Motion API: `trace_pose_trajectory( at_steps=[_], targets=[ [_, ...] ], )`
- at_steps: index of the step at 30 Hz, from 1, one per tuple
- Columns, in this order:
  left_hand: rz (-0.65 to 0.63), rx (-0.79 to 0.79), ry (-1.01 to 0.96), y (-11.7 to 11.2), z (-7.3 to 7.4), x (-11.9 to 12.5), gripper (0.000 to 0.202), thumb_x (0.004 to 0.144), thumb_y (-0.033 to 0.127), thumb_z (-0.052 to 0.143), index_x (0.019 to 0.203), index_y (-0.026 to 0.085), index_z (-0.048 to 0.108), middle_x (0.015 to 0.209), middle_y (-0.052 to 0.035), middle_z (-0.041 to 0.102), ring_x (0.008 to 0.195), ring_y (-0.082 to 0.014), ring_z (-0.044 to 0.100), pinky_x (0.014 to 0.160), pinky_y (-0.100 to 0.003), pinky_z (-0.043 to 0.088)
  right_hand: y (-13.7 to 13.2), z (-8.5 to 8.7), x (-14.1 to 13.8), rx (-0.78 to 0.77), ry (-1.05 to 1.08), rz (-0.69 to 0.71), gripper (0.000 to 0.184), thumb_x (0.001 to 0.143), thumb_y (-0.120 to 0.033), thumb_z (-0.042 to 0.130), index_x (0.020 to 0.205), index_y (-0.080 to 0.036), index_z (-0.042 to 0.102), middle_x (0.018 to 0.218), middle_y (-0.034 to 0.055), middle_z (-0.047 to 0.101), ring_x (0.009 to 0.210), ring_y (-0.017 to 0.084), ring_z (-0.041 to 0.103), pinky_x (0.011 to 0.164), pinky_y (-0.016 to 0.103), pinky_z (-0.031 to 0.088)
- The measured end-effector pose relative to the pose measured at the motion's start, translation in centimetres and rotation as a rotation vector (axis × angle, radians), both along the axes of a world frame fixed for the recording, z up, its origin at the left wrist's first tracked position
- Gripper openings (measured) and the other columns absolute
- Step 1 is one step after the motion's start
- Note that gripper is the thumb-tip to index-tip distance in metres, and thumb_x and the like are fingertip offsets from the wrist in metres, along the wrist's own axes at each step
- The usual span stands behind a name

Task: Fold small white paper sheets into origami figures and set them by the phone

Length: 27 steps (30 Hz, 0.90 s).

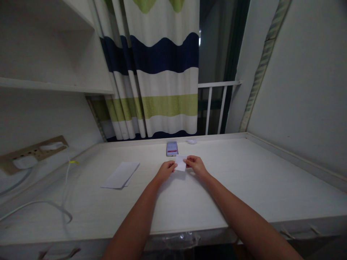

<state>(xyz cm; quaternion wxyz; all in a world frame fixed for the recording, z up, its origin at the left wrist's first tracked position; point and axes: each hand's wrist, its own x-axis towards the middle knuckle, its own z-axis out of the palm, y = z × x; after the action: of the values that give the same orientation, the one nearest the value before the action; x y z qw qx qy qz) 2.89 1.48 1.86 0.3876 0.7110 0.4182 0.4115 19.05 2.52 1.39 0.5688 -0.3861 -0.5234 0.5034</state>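
Note:
Between my two hands is a small white piece of paper (180, 163), held a little above the desk. My left hand (166, 170) pinches its left edge between thumb and fingers. On the opposite edge, my right hand (197, 165) grips the paper the same way. Just beyond the paper lies a phone (172, 148) with its screen lit, flat on the desk. To the left, a few larger white sheets (121, 175) lie stacked slightly askew.
The white desk (244, 180) runs to a wall at the right. A small crumpled white thing (192, 141) lies by the back edge. At left, a power strip (35, 153) carries plugs, and a white cable (64, 195) trails over the desk. A striped curtain (170, 83) hangs behind.

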Motion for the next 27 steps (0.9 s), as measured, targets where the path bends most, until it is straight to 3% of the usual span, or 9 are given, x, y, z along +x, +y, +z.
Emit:
trace_pose_trajectory(
  at_steps=[5, 12, 15, 19, 23, 27],
  targets=[
    [0.000, -0.075, -0.081, -0.1, 0.1, 0.1, 0.029, 0.064, 0.041, 0.054, 0.065, 0.012, 0.055, 0.052, 0.0022, 0.049, 0.045, -0.0078, 0.043, 0.046, -0.021, 0.034, 0.0, 0.1, 0.1, 0.025, -0.010, 0.014, 0.029, 0.048, -0.038, 0.069, 0.055, -0.015, 0.052, 0.047, -0.0036, 0.050, 0.044, 0.008, 0.047, 0.048, 0.023, 0.041],
    [0.079, -0.079, -0.087, 0.1, 0.0, 0.0, 0.026, 0.066, 0.038, 0.051, 0.062, 0.013, 0.051, 0.051, 0.0022, 0.048, 0.046, -0.0077, 0.044, 0.046, -0.021, 0.036, -0.9, 0.9, 0.1, 0.095, -0.003, 0.062, 0.038, 0.056, -0.034, 0.065, 0.089, -0.017, 0.056, 0.042, -0.0096, 0.043, 0.041, 0.007, 0.045, 0.048, 0.022, 0.041],
    [0.090, -0.071, -0.060, -0.1, -0.1, 0.0, 0.019, 0.065, 0.032, 0.052, 0.069, 0.014, 0.050, 0.059, 0.0020, 0.049, 0.049, -0.0080, 0.046, 0.044, -0.019, 0.036, -1.2, 1.1, 0.0, 0.096, 0.006, 0.095, 0.038, 0.056, -0.034, 0.065, 0.089, -0.017, 0.056, 0.044, -0.0084, 0.047, 0.043, 0.008, 0.047, 0.049, 0.023, 0.042],
    [0.053, -0.040, -0.173, -0.5, -0.1, 0.2, 0.031, 0.060, 0.024, 0.059, 0.087, 0.019, 0.045, 0.085, -0.0006, 0.050, 0.061, -0.0092, 0.053, 0.048, -0.020, 0.043, -1.5, 1.3, -0.3, 0.069, 0.028, 0.139, 0.036, 0.055, -0.034, 0.067, 0.085, -0.018, 0.058, 0.047, -0.0073, 0.051, 0.045, 0.008, 0.049, 0.053, 0.024, 0.044],
    [-0.047, -0.066, -0.176, -0.7, 0.1, 0.4, 0.024, 0.061, 0.027, 0.060, 0.078, 0.016, 0.048, 0.085, -0.0026, 0.050, 0.065, -0.0104, 0.054, 0.051, -0.022, 0.045, -1.5, 1.3, -0.5, 0.063, 0.041, 0.172, 0.035, 0.055, -0.035, 0.067, 0.085, -0.018, 0.060, 0.055, -0.0041, 0.057, 0.051, 0.010, 0.054, 0.056, 0.025, 0.046],
    [-0.059, -0.119, -0.199, -0.7, 0.1, 0.5, 0.028, 0.063, 0.038, 0.059, 0.075, 0.015, 0.048, 0.078, -0.0020, 0.052, 0.066, -0.0121, 0.055, 0.051, -0.022, 0.046, -1.4, 1.2, -0.5, 0.076, 0.026, 0.176, 0.034, 0.056, -0.037, 0.066, 0.086, -0.019, 0.061, 0.065, -0.0013, 0.060, 0.057, 0.011, 0.056, 0.056, 0.025, 0.046]
  ],
)
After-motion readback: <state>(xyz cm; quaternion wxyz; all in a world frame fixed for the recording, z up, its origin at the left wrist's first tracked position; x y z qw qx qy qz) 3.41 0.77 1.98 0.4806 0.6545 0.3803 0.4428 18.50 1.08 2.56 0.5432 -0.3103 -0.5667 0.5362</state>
